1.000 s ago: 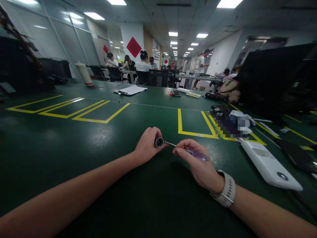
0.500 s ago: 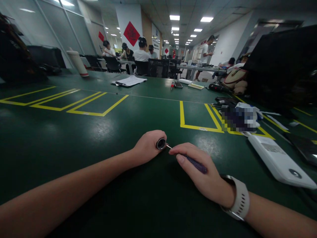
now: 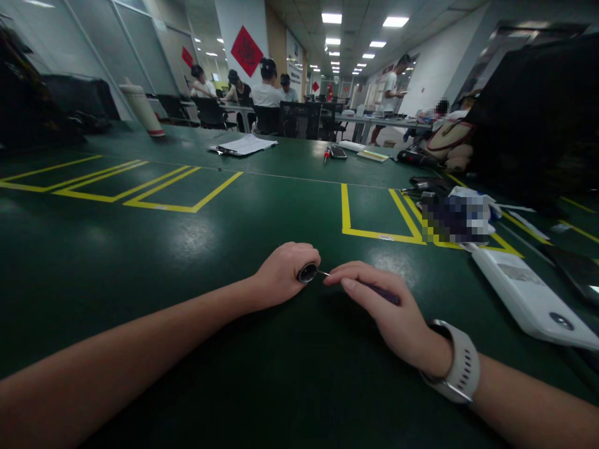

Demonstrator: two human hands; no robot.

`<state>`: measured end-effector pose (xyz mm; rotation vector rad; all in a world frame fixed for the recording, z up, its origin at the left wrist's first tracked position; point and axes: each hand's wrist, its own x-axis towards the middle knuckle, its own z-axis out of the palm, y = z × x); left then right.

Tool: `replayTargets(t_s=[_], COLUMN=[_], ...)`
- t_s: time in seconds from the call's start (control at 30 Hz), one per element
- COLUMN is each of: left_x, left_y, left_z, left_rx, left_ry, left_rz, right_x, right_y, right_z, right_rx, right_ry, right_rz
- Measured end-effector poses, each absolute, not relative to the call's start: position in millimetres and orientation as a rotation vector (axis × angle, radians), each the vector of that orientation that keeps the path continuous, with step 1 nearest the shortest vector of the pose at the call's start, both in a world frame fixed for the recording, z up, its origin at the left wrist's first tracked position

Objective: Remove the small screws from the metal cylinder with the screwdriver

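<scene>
My left hand (image 3: 283,274) is closed around a small black cylinder with a round, shiny-rimmed end (image 3: 307,273) facing toward me. The rest of that cylinder is hidden in the fist. My right hand (image 3: 381,296) grips a screwdriver (image 3: 387,294) with a dark purple handle and a thin metal shaft, the index finger stretched along it. The shaft points left, and its tip meets the rim of the cylinder; whether it goes inside, I cannot tell. Both hands are low over the green table (image 3: 281,368). A pale watch (image 3: 461,368) is on my right wrist.
Yellow tape outlines (image 3: 159,207) mark the table. At right lie a white device (image 3: 533,293) and a partly blurred pile (image 3: 456,215). Farther back are papers (image 3: 246,144), a phone (image 3: 337,153) and a tumbler (image 3: 143,112). Several people sit or stand beyond the table.
My right hand and the screwdriver have shifted slightly right and up, the handle now more covered by the hand. The cylinder's end has turned a little. The view has tilted down slightly.
</scene>
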<state>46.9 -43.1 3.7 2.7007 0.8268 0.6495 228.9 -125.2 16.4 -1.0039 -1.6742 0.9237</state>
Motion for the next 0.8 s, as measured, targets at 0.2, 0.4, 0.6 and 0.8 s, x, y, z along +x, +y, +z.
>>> replayTargets(t_s=[0.2, 0.4, 0.6, 0.8], left_x=[45, 48, 49, 48], left_y=[-43, -42, -44, -44], left_z=[6, 3, 4, 6], left_rx=[2.557, 2.639, 2.813, 2.685], left_ry=[0.834, 0.915, 0.915, 0.844], left_rz=[0.714, 0.696, 0.586, 0.638], right_x=[232, 224, 224, 233], right_y=[-120, -133, -134, -121], right_z=[10, 17, 20, 15], right_rx=[-0.973, -1.058, -1.044, -1.053], right_ry=[-1.423, -1.780, -1.844, -1.429], right_rz=[1.201, 0.675, 0.576, 1.128])
